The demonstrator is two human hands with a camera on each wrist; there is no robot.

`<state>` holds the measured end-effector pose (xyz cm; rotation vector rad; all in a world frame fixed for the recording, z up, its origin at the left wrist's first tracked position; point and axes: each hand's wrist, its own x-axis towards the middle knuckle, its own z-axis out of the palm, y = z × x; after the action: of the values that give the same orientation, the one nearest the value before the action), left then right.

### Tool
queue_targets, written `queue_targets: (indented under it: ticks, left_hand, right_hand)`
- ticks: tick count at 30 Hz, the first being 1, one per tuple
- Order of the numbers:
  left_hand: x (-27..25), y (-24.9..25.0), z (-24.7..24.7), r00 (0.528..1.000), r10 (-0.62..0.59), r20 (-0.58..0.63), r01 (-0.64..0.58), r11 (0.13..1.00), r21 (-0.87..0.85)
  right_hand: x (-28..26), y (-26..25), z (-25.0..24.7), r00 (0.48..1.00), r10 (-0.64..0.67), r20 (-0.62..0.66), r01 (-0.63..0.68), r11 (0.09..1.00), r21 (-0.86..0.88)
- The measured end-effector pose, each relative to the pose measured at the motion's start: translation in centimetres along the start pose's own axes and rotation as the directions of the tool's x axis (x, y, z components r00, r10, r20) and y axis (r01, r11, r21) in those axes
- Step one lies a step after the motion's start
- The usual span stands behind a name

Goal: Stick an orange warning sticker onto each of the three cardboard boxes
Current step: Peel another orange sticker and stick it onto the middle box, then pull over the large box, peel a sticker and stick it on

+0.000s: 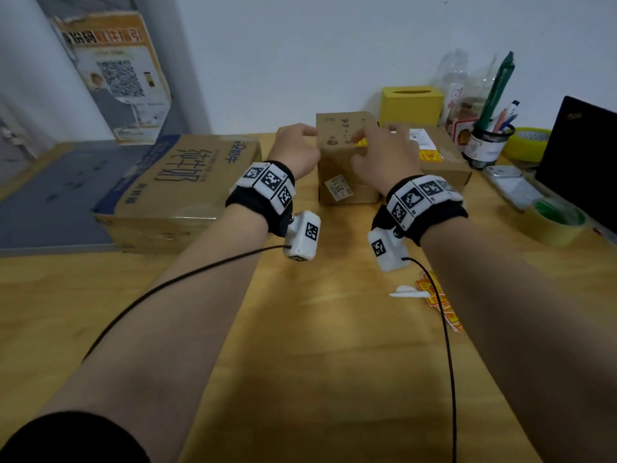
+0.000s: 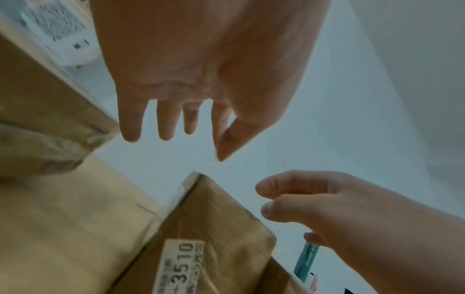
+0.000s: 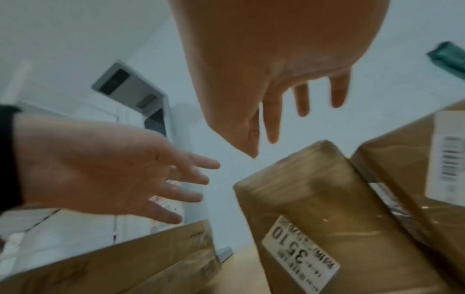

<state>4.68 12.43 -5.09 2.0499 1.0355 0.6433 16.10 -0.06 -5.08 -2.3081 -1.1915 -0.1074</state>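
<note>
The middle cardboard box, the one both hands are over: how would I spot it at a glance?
On the wooden desk, three boxes sit in a row. The middle box is the small upright one. Only it carries a white label reading 3510.

**Obscured and unresolved items**

Head view: my right hand covers most of the orange sticker on the middle box; only a yellow-orange sliver shows, print unreadable. My left hand hides that box's upper left edge. The sticker sheet at lower right is partly behind my right forearm and cable. The black laptop is cut off by the right edge.

Both wrist views are motion-blurred; whether my fingertips touch the box I cannot tell. The label shows "3510", smaller text illegible.
</note>
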Motion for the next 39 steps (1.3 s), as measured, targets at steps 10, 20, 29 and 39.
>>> queue_targets:
  ticks: [10,20,29,39]
  left_hand:
    - [-2.1,-6.9,-8.4,0.942,-0.301,-0.149,0.332,0.904,0.269]
    - [-6.5,-7.8,-12.7,0.774,-0.554,-0.308,0.631,0.633,0.449]
    - [-7.8,-7.9,-12.5,0.806,-0.509,-0.300,0.589,0.650,0.480]
    - [-14.8,-8.9,-8.2,0.878,-0.451,-0.163,0.478,0.802,0.358]
  right_hand:
    - [-3.1,-6.2,2.7,0.963,-0.107,0.247,0.076,0.988,0.131]
    - [-4.6,-9.5,5.1,0.893,-0.194,0.407,0.117,0.972,0.205]
    - [-6.5,-10.4,4.2,0.836,-0.335,0.434,0.197,0.922,0.333]
    - [-10.0,-4.5,0.6,0.939,-0.082,0.335,0.036,0.989,0.141]
